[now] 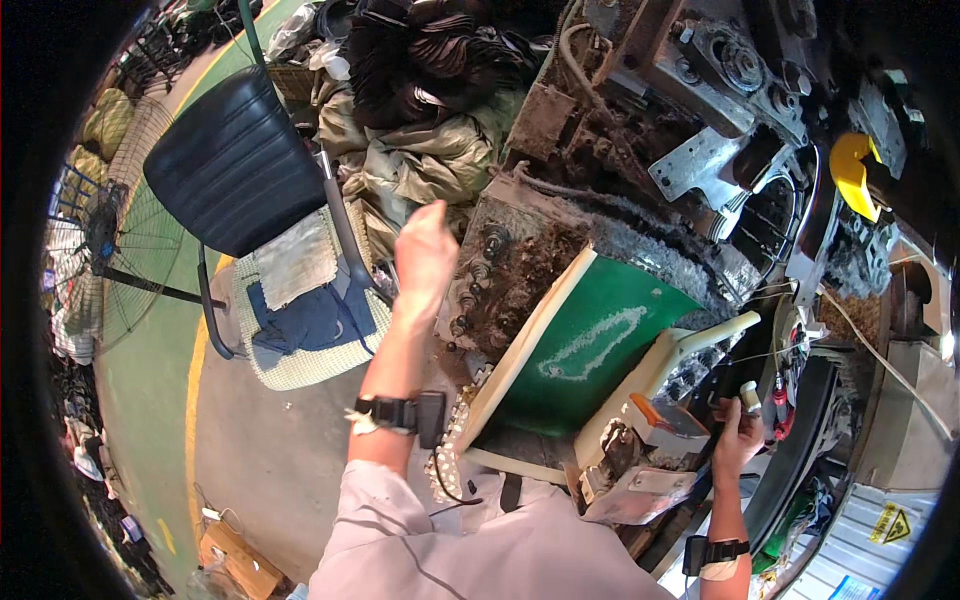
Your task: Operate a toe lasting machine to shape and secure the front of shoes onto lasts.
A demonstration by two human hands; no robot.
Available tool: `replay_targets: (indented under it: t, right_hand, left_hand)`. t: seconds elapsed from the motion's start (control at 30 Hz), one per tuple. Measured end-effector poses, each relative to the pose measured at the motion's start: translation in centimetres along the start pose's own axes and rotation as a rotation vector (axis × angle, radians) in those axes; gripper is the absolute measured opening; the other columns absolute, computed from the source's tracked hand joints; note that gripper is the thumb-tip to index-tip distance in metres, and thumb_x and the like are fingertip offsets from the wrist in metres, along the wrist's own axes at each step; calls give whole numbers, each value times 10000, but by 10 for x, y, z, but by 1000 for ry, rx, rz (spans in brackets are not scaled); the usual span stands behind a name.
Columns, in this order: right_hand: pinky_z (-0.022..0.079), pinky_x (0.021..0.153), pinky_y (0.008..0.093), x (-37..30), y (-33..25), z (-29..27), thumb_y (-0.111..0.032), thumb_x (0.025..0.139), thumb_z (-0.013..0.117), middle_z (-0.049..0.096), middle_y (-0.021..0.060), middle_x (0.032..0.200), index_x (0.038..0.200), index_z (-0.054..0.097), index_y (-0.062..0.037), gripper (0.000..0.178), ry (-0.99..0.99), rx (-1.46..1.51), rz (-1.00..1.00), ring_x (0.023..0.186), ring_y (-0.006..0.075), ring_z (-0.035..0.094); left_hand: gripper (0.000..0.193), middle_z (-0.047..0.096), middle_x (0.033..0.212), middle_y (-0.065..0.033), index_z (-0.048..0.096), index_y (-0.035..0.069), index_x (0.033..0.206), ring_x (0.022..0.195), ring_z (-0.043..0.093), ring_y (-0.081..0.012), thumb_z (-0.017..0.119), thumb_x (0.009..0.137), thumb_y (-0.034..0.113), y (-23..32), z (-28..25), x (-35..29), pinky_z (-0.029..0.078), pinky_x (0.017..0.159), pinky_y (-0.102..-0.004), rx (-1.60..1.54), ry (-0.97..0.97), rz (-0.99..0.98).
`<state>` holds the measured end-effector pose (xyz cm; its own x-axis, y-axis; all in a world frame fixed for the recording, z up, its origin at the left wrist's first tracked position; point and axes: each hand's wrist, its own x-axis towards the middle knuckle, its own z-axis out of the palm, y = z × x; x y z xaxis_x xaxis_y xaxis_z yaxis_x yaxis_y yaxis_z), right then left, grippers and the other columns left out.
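My left hand (425,252) is raised at the left side of the machine, in front of the pile of cloth sacks. Its fingers are curled together and slightly blurred; whatever they may hold is hidden. To the right, my right hand (738,440) is closed at a small cream cylindrical piece (750,396), which stands up at the fingertips. Red-handled parts and thin wires hang just beyond that hand. Between my arms lies a green tray (600,335) with a cream rim and a pale worn streak. An orange-edged plate (668,416) sits left of my right hand.
A black office chair (235,160) with cloths on its seat stands at left, beside a wire-cage fan (130,235). Behind are sacks (420,165) topped by dark stacked pieces (430,60). Greasy machinery (720,65) with a yellow part (855,175) fills the far right.
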<state>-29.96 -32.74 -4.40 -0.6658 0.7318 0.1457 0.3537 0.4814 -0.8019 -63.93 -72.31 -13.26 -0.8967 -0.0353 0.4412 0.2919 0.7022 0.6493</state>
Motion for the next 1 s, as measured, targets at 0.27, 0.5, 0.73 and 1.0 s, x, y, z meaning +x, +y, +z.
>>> replay_targets:
  t: [0.27,0.5,0.73,1.0]
  right_hand:
    - [541,675,248,2,-5,-1,-124,1010,626,749,95,920,1135,654,33,202,-17,-22,-14,723,100,682]
    - [554,737,258,4,-14,1,-102,1015,613,746,91,981,1197,644,44,236,-18,-66,51,819,107,691]
    - [566,792,297,9,-115,8,-137,1044,562,726,144,1053,1325,581,25,325,-113,579,-53,844,157,694]
    - [538,906,283,2,-171,6,-61,1007,615,735,107,1095,1245,644,36,259,-162,820,-183,1007,129,683]
  left_hand:
    - [239,730,907,-176,702,19,1106,828,713,-340,631,891,95,2,-49,-30,557,770,-397,112,148,-35]
    - [111,723,787,-119,738,1,955,706,696,-151,669,901,69,103,-66,-70,535,632,-291,-554,-294,-121]
    - [347,675,1015,-123,693,-21,1102,874,689,-272,796,774,23,259,-63,-85,582,727,-348,-723,-377,481]
    - [342,631,967,-111,675,-14,1085,843,671,-262,718,746,-7,315,-44,-76,565,688,-362,-404,-219,883]
